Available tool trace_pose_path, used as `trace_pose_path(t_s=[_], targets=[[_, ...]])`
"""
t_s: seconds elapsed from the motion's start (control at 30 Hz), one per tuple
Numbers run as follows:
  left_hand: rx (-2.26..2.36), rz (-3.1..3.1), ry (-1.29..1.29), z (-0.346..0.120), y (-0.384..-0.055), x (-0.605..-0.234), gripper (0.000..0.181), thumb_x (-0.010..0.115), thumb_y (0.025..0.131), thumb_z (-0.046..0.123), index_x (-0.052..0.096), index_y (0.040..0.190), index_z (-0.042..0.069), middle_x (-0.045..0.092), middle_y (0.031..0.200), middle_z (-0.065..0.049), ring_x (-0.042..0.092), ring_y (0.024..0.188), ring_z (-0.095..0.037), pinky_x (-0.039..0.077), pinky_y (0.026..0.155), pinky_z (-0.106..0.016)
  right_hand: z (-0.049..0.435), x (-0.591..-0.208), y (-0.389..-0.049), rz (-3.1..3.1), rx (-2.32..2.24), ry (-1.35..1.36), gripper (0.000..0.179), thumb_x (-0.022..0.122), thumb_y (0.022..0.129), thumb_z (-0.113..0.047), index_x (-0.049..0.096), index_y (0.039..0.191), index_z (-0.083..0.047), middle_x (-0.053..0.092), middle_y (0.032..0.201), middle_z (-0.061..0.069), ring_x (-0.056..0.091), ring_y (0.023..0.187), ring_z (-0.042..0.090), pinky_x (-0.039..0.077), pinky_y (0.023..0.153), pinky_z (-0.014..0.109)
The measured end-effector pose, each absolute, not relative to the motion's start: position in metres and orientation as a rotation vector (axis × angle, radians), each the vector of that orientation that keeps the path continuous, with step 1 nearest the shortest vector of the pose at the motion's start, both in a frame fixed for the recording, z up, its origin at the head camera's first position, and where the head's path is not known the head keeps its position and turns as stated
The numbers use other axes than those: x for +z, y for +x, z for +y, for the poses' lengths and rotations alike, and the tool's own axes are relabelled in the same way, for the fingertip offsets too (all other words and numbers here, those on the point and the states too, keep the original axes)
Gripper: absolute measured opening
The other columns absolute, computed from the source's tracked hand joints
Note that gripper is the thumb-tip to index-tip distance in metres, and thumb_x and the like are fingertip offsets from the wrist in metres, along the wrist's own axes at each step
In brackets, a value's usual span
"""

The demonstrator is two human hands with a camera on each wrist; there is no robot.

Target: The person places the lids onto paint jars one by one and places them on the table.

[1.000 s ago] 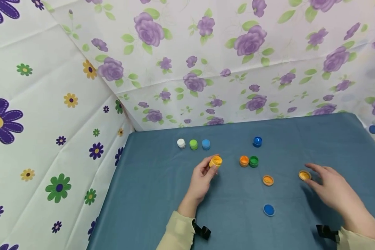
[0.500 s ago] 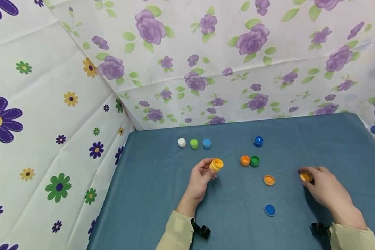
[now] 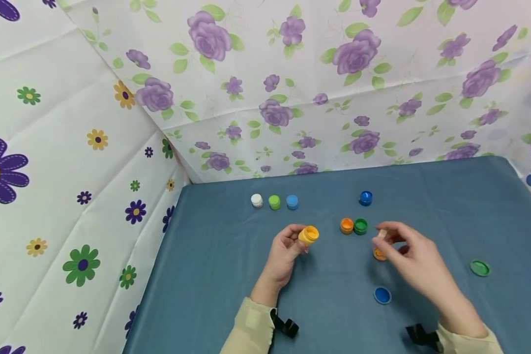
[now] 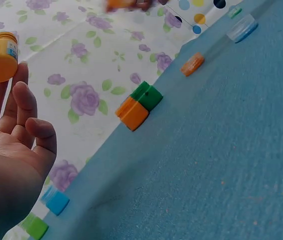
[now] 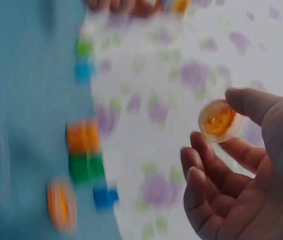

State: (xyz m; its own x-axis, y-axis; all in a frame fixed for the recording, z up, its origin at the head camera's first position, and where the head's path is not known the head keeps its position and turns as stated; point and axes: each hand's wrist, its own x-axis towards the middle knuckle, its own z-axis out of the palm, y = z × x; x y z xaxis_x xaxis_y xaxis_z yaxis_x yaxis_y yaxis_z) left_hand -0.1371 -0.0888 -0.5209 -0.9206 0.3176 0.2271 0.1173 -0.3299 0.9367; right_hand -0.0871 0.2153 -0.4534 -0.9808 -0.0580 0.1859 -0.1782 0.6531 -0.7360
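In the head view my left hand (image 3: 282,258) grips a small yellow paint jar (image 3: 309,236) with its mouth uncovered, tilted slightly above the table. The same jar shows upright between thumb and fingers in the left wrist view. To the right, my right hand (image 3: 418,263) pinches a round lid (image 5: 218,121) with yellow-orange paint inside. That lid is raised above the table, seen nearly edge-on from the head. Below the right fingers lies an orange lid (image 3: 378,254), partly hidden. An orange jar (image 3: 346,226) and a green jar (image 3: 360,226) stand uncovered side by side between the hands.
White (image 3: 256,200), light green (image 3: 274,202) and light blue (image 3: 292,202) jars stand in a row at the back. A dark blue jar (image 3: 366,198) is behind the green one. A blue lid (image 3: 382,295) and a green lid (image 3: 480,268) lie on the blue cloth (image 3: 212,275).
My right hand has closed on the yellow lid and carried it left toward the jar. The green lid at the right has come into sight. The left hand has barely moved.
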Motion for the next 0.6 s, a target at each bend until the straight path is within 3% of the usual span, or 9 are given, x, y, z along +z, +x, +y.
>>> trace_pose_path(t_s=[0.17,0.27,0.43,0.5,0.6], targets=[[2.366,1.749,0.606,-0.090,-0.137,-0.521,0.050,0.073,0.091,0.057,0.069,0.122,0.018,0.073,0.106,0.007,0.059,0.079,-0.009,0.051,0.074,-0.023,0.175,-0.445,-0.080,-2.610,1.380,0.280,0.022,0.082,0.099,-0.029,0.069,0.115,-0.021,0.070,0.106,-0.007,0.064,0.088,0.010,0.057,0.074,0.027],[2.342,1.754,0.601,-0.089,-0.136,-0.521,0.050,0.073,0.092,0.056,0.070,0.121,0.015,0.074,0.105,0.007,0.060,0.080,-0.008,0.053,0.074,-0.023,0.160,-0.445,-0.080,-2.563,1.462,0.348,0.027,0.079,0.102,-0.024,0.069,0.126,-0.020,0.073,0.117,-0.005,0.066,0.096,0.009,0.057,0.075,0.027],[2.311,1.739,0.617,-0.086,-0.134,-0.519,0.073,0.074,0.092,0.056,0.064,0.122,-0.010,0.074,0.106,0.007,0.062,0.081,-0.008,0.053,0.074,-0.023,0.145,-0.450,-0.081,-2.501,1.480,0.471,0.046,0.075,0.104,-0.017,0.064,0.148,-0.018,0.067,0.142,0.001,0.062,0.115,0.011,0.056,0.078,0.026],[2.296,1.732,0.625,-0.085,-0.133,-0.519,0.085,0.074,0.091,0.057,0.057,0.125,-0.019,0.074,0.106,0.008,0.062,0.083,-0.008,0.054,0.075,-0.023,0.141,-0.453,-0.081,-2.483,1.474,0.481,0.043,0.077,0.102,-0.016,0.068,0.144,-0.018,0.065,0.141,0.000,0.061,0.114,0.012,0.056,0.078,0.027],[2.263,1.737,0.630,-0.084,-0.132,-0.519,0.094,0.073,0.090,0.059,0.052,0.128,-0.024,0.074,0.107,0.009,0.063,0.085,-0.007,0.054,0.076,-0.023,0.137,-0.458,-0.081,-2.462,1.490,0.460,0.041,0.081,0.098,-0.015,0.072,0.138,-0.018,0.063,0.133,-0.003,0.061,0.109,0.014,0.055,0.075,0.026]])
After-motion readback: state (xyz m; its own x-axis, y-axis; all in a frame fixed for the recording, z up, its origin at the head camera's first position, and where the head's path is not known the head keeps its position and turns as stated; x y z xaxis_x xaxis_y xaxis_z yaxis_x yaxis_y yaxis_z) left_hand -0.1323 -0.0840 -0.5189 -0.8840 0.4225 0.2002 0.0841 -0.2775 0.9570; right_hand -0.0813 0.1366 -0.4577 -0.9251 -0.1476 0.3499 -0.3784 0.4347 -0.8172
